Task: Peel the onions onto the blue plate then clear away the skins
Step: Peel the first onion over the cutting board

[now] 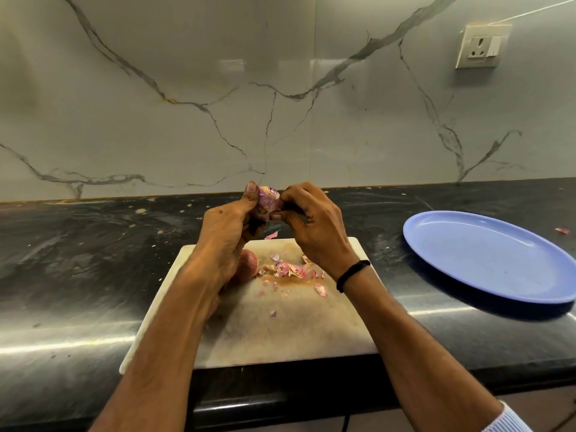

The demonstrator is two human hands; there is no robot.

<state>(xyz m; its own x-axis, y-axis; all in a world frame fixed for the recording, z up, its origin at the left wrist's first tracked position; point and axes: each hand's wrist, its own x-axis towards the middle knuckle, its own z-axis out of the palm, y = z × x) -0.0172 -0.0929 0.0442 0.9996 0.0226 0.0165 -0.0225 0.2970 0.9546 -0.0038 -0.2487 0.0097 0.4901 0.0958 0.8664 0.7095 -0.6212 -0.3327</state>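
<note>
My left hand [227, 232] grips a small purple onion [267, 202] above the far edge of the white cutting board [280, 332]. At the onion's right side, the fingertips of my right hand [311, 226] pinch its skin. A loose flake of skin [271, 235] hangs just below the onion. A second, unpeeled onion [247, 265] lies on the board, partly hidden behind my left wrist. Several pink and tan skin scraps [290, 269] are scattered over the board's middle. The blue plate [486, 254] sits on the counter to the right with nothing on it.
The board overhangs the front edge of the dark stone counter [78, 260]. A marble-patterned wall rises behind, with a socket [481, 46] at the upper right. One skin scrap [562, 231] lies on the counter beyond the plate.
</note>
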